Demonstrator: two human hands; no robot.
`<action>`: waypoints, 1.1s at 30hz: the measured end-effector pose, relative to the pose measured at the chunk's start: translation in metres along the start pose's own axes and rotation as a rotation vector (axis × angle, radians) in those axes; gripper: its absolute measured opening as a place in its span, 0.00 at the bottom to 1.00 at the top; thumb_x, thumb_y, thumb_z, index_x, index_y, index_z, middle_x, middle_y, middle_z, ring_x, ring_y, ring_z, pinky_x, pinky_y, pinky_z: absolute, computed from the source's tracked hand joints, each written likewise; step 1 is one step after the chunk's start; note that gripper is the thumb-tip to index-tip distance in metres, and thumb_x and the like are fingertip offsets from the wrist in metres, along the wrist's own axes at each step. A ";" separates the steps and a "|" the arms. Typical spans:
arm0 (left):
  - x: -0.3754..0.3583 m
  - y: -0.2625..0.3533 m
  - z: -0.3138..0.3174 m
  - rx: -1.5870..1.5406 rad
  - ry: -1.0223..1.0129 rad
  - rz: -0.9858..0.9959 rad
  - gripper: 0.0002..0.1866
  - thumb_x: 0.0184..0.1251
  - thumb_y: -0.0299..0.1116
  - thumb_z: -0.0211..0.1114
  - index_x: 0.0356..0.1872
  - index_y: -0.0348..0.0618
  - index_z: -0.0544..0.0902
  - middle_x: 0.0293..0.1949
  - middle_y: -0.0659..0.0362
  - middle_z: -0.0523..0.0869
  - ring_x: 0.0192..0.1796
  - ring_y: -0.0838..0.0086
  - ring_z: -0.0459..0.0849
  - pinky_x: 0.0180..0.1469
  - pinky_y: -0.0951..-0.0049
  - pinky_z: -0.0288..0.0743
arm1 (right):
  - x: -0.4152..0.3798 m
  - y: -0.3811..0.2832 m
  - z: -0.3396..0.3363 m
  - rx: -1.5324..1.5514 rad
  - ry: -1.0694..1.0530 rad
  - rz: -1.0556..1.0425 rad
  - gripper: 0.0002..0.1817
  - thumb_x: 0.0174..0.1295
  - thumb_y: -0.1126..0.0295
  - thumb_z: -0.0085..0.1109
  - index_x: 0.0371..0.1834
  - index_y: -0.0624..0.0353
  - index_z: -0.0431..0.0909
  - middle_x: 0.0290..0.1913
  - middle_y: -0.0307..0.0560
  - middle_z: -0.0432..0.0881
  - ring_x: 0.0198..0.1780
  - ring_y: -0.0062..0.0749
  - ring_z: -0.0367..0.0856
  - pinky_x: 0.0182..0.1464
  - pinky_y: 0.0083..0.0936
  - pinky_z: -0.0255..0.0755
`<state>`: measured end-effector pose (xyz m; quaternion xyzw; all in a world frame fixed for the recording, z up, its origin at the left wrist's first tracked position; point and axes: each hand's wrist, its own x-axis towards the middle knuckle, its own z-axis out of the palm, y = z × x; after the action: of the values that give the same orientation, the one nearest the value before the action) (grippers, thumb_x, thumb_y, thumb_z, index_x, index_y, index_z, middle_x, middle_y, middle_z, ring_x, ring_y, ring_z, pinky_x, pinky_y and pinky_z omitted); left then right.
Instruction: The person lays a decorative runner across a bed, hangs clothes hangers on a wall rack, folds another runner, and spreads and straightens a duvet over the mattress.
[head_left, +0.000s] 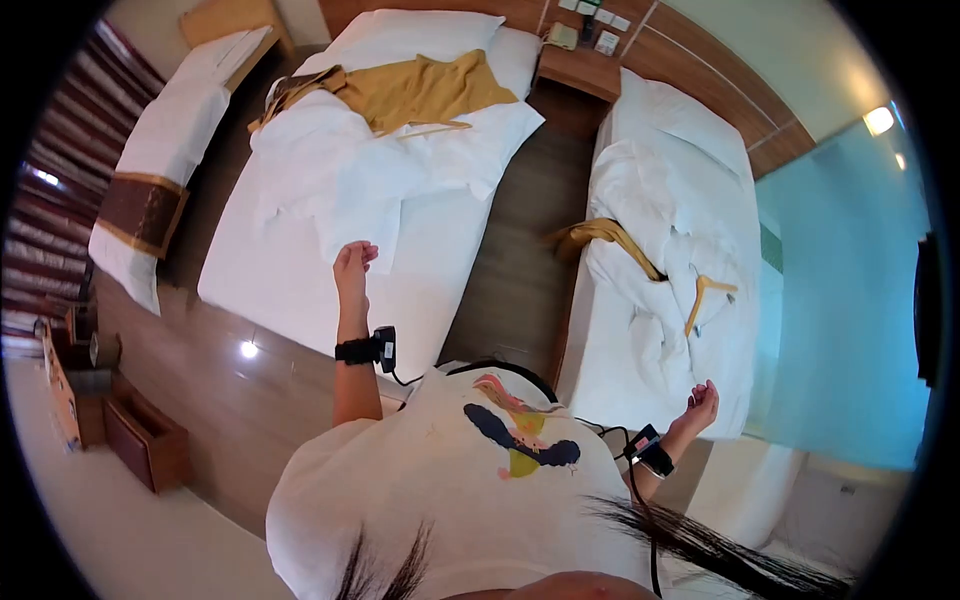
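My left hand [354, 262] is raised over the near edge of the left bed [300, 270], fingers curled loosely, with nothing in it. My right hand [700, 405] hangs beside the foot of the right bed [690, 130], fingers apart and empty. Both wrists carry black bands with cables. On the left bed lie a crumpled white duvet [340, 165] and a mustard-yellow cloth [420, 90]. The right bed holds a bunched white duvet [650, 270], a yellow strip [615, 235] and a wooden hanger [705, 295].
A wooden-floored aisle [515, 260] runs between the beds to a nightstand [580, 70]. A white sofa with a brown band [150, 190] stands on the left, and low wooden furniture [140, 440] sits near left. A teal glass wall [850, 300] is on the right.
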<state>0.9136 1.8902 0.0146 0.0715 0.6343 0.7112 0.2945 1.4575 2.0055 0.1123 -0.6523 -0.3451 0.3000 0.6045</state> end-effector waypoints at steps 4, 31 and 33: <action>-0.005 0.004 0.008 0.049 0.074 0.102 0.10 0.57 0.38 0.48 0.30 0.44 0.74 0.27 0.63 0.78 0.32 0.81 0.75 0.33 0.83 0.61 | 0.063 0.010 0.060 0.005 -0.164 0.062 0.10 0.51 0.65 0.45 0.33 0.56 0.73 0.23 0.34 0.72 0.26 0.17 0.67 0.30 0.14 0.56; 0.159 -0.008 0.092 0.008 0.622 0.022 0.10 0.57 0.37 0.48 0.30 0.44 0.74 0.27 0.63 0.78 0.32 0.81 0.75 0.33 0.83 0.61 | 0.153 0.064 0.660 -0.259 -1.347 0.218 0.08 0.52 0.69 0.43 0.29 0.57 0.73 0.22 0.37 0.75 0.24 0.19 0.72 0.25 0.11 0.62; 0.161 -0.019 0.095 -0.018 0.698 0.012 0.10 0.57 0.35 0.47 0.29 0.40 0.74 0.26 0.61 0.78 0.31 0.79 0.75 0.32 0.83 0.62 | 0.148 0.093 0.711 -0.365 -1.483 0.261 0.08 0.52 0.69 0.43 0.29 0.57 0.73 0.22 0.37 0.75 0.24 0.18 0.72 0.25 0.11 0.62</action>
<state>0.8341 2.0543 -0.0295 -0.1747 0.6900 0.7002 0.0563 0.9766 2.5359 -0.0399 -0.4053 -0.6240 0.6656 0.0582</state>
